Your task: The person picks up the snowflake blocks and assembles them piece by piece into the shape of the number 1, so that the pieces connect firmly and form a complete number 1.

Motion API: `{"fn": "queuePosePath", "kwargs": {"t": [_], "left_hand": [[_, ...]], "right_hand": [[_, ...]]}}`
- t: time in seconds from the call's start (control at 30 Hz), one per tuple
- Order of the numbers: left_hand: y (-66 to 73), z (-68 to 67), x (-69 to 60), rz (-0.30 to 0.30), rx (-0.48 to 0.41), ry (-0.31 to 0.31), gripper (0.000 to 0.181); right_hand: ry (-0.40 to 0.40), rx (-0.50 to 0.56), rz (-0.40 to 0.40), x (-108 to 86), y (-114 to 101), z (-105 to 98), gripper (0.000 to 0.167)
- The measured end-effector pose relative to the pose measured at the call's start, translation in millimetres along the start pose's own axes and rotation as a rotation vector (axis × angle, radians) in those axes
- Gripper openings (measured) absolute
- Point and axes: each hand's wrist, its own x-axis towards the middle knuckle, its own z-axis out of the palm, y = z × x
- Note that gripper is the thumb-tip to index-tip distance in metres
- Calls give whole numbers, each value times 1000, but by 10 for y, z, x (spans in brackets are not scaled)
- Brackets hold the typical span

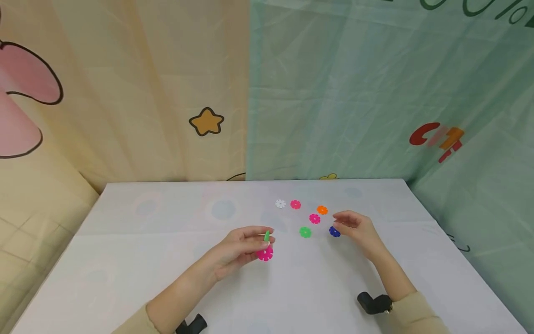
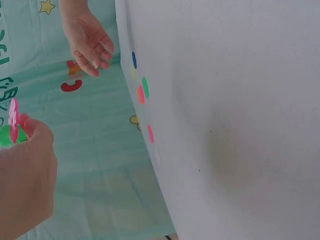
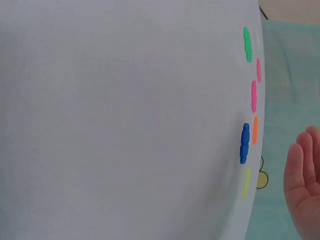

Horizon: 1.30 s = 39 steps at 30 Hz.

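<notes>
My left hand [image 1: 239, 250] pinches a pink notched disc [image 1: 264, 253] with a green disc [image 1: 267, 235] beside it, seen edge-on in the head view; in the left wrist view the pink disc [image 2: 13, 120] stands upright in the fingers. Whether the two are joined I cannot tell. My right hand [image 1: 359, 232] hovers by the blue disc [image 1: 334, 231], fingers loosely bent and holding nothing visible. In the right wrist view the blue disc [image 3: 244, 143] lies on the table, apart from the right hand [image 3: 306, 182].
On the white table [image 1: 146, 269] lie a green disc [image 1: 305, 232], two pink discs, an orange disc [image 1: 322, 210] and a white disc [image 1: 280, 203]. A yellow disc [image 3: 246, 183] shows near the blue one. Printed curtains hang behind the table.
</notes>
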Motion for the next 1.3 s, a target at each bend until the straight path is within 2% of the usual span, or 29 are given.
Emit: {"fn": "queuePosePath", "kwargs": {"t": [0.23,0.47,0.73,1.0,1.3], "left_hand": [[17,-9,-12,0,-28,28,52],[29,-23,-26,5,-58,32,53],[29,-43,-43,16,-77,33,53],[17,-68,-6,10,-117,31,51],[21,-84,-10,-2,-127,27,51]], "right_hand": [[6,-104,147,71,132,-75,35],[36,-167,228,141,218,-68,34],[43,-258,271,244,290,-32,36],[25,-404,294,318,285,31,32],[8,-389,303,341,275,39,33]]}}
